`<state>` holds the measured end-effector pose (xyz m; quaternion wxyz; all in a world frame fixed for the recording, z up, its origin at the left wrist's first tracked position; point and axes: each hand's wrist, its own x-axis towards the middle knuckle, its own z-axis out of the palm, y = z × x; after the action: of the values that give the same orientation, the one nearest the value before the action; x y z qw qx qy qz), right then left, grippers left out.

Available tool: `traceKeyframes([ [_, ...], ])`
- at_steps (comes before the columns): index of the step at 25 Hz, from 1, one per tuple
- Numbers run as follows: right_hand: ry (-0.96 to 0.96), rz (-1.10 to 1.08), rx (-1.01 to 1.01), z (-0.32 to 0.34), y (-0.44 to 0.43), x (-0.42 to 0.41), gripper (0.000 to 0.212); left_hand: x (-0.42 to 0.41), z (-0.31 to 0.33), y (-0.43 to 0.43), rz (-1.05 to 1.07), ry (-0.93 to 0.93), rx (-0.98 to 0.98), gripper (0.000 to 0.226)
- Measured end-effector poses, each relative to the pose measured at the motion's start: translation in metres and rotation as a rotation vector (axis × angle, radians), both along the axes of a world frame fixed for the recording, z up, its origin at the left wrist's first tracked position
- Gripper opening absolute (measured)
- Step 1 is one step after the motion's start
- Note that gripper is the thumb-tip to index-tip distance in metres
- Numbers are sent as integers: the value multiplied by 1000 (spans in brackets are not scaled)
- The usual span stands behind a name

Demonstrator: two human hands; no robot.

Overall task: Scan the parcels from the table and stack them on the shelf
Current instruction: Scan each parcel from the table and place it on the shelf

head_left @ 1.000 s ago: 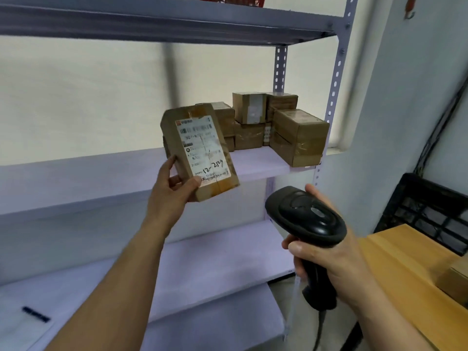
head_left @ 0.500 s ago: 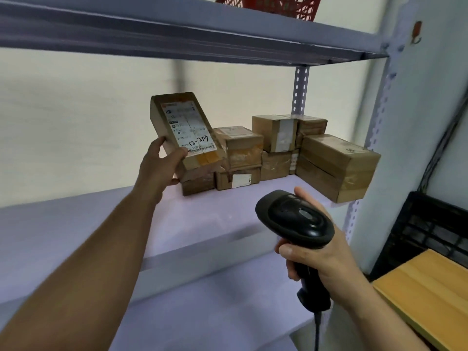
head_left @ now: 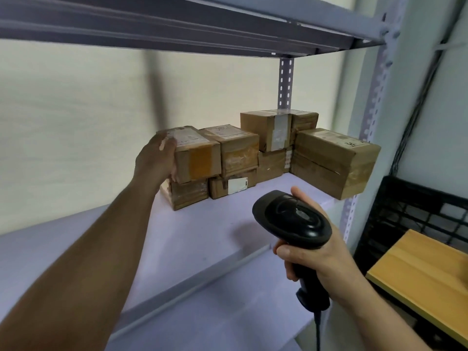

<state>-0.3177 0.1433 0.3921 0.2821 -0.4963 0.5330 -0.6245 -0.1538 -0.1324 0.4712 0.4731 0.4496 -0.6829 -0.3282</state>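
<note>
My left hand (head_left: 155, 162) grips the left end of a brown taped parcel (head_left: 197, 154) with a white label on top. The parcel lies flat on a lower parcel (head_left: 187, 195) at the left end of the row of several cardboard parcels on the pale middle shelf (head_left: 192, 236). Lower right, my right hand (head_left: 316, 252) is wrapped round the handle of a black barcode scanner (head_left: 291, 220), whose head points toward the shelf. The scanner's cable hangs down out of view.
A large parcel (head_left: 334, 160) overhangs the shelf's right front corner. The upper shelf (head_left: 177, 24) runs close above the stack. A wooden table (head_left: 425, 277) and a black crate (head_left: 415, 214) stand at the right. A lower shelf (head_left: 228, 312) lies beneath.
My left hand has carried the labelled parcel from an upright tilt in the air down onto the stack's left end, laying it flat. The scanner hand has stayed roughly in place.
</note>
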Motion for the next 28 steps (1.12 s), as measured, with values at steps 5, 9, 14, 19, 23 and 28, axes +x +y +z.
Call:
traceKeyframes([
  [5, -8, -19, -27, 1, -2, -3, 94, -6, -4, 7, -61, -244, -45, 88],
  [9, -8, -26, -46, 0, 0, -8, 94, -9, -8, 5, -42, -286, -73, 95],
  [14, -5, -6, -62, 0, 16, -21, 93, -17, -9, 21, 45, -283, -97, 106],
  [19, -35, -10, -77, 2, 46, -39, 90, -40, -12, 77, 156, -208, -406, 89],
  [23, -23, -47, -69, -1, 80, -62, 96, -81, -34, 136, 69, -133, -572, 75],
  [28, -3, -100, -57, -8, 138, -96, 100, -146, -87, 217, -96, -167, -473, 69],
])
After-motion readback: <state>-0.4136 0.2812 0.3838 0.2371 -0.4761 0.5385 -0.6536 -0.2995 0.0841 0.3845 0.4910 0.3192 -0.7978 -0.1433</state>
